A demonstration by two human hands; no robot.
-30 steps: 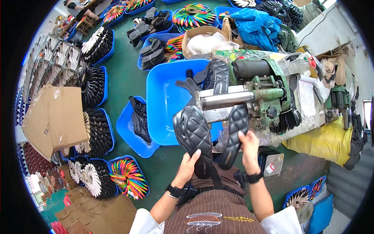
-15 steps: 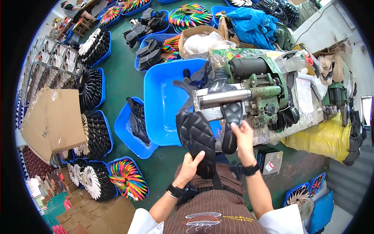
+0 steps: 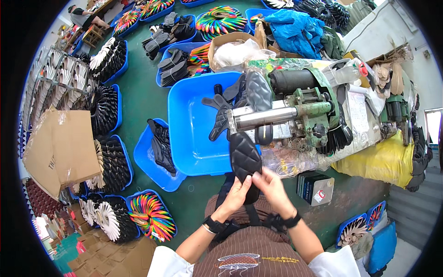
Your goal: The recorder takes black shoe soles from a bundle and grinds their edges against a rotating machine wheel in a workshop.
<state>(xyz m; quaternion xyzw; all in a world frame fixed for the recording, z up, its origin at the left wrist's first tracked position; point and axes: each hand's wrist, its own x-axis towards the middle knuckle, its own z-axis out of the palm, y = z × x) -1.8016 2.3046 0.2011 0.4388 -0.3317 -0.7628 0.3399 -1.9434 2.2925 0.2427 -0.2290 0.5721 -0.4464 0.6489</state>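
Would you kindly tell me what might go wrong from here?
The roller lies just beyond the black sole; if it is turning, which I cannot tell, it might catch the sole or fingers brought closer.

The second sole, at the roller, is in neither hand, so it could skew or slip.

The left hand grips the black sole low down, with the right hand at its edge; its far end might flop toward the blue tub.

Roller (image 3: 267, 118): bare metal, smooth, polished shine. Machine housing (image 3: 314, 111) right of roller: green-painted metal, scuffed. Quilted piece (image 3: 244, 154) just below roller: leather-like, soft sheen. Big tub (image 3: 194, 150) left of roller: smooth glossy plastic. Carton (image 3: 77, 143) far left of roller: matt cardboard. Apron (image 3: 251, 247) below roller: matt striped cloth.
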